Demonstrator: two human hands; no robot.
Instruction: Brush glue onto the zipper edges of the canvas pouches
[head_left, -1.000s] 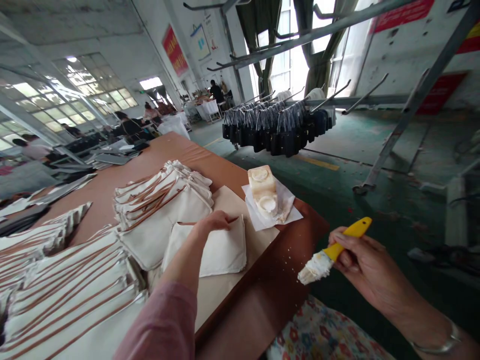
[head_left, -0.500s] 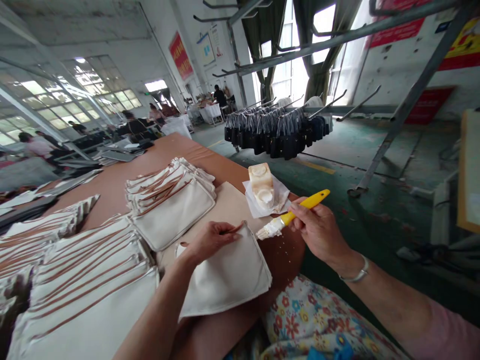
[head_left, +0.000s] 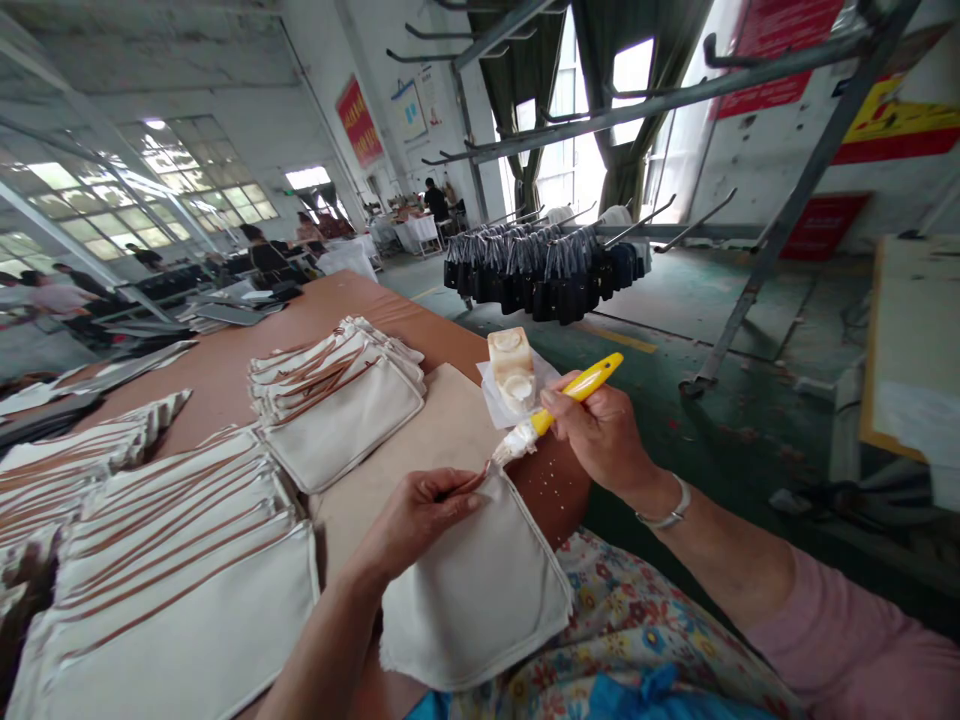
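My left hand [head_left: 431, 515] pinches the top corner of a white fabric piece [head_left: 480, 590] with a brown edge. The piece hangs partly over the table's edge onto my floral apron. My right hand [head_left: 600, 430] grips a yellow-handled brush [head_left: 581, 388], its bristles coated in white paste and touching or very near that corner. A paste-smeared container [head_left: 514, 370] stands on white paper just behind the brush. Left of my left hand lies a stack of white pieces with brown edges [head_left: 345, 420].
More layered white pieces [head_left: 180, 600] cover the left of the brown table [head_left: 330, 300]. Black items hang on a rack [head_left: 547, 275] beyond the table. A metal frame with hooks [head_left: 765, 250] stands at the right. People sit at the far left.
My right hand has moved left, bringing the bristles to the corner. The white piece has shifted right and toward me, over my apron. The view has turned slightly right.
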